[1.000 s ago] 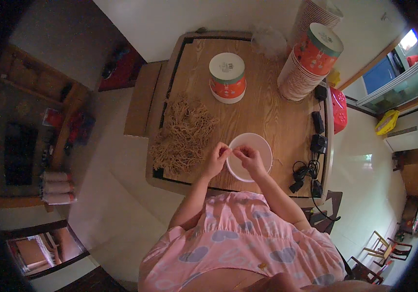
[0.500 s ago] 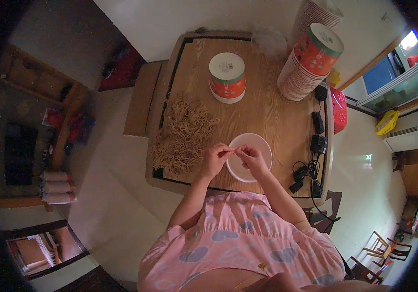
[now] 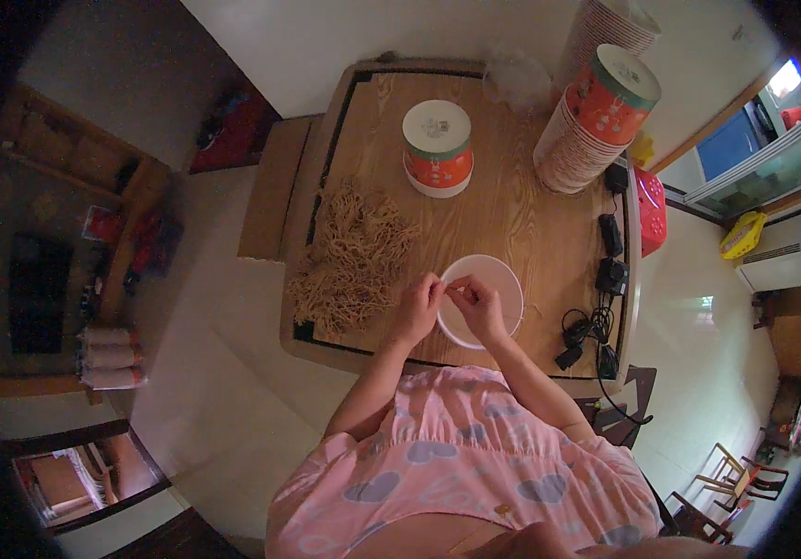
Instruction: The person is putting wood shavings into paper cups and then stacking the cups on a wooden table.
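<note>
On the wooden table, a crumpled clear plastic bag sits at one o'clock against the wall. Black power adapters line the edge at three, a tangled black cable just below them. Beyond that edge, a red plastic basket shows between two and three. Wooden chairs stand at four o'clock. A brown cardboard box adjoins the table at ten, with a red mat past it.
</note>
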Demonstrator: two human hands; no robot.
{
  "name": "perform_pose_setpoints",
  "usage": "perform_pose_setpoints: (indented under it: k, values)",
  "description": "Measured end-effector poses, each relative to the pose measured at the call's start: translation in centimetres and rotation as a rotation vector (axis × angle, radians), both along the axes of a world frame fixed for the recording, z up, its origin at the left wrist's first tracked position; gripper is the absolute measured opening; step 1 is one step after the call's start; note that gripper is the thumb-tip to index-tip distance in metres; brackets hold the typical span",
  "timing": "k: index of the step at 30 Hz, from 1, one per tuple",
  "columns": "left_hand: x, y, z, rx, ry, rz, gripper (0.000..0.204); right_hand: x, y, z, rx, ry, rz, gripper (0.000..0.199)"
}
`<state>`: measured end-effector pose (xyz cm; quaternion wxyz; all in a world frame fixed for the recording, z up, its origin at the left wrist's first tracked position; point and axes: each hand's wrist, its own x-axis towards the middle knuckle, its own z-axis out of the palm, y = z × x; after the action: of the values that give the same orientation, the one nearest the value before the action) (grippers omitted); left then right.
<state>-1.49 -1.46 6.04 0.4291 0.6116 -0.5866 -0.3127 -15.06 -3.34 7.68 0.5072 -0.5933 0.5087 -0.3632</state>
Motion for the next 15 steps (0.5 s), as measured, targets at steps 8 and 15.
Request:
perform_pose_setpoints:
  k: [8,15]
  values:
    - [1.1,-1.4,-3.6,0.036,0.112,0.079,0.008,0.4,-1.2,-3.3,0.053,0.034,-0.074,0.010]
    - [1.9,-2.9,-3.6,-0.050,-0.102,-0.024,0.013,0.7,-1.6,-5.6,0.122,-0.064,-0.147,0.012]
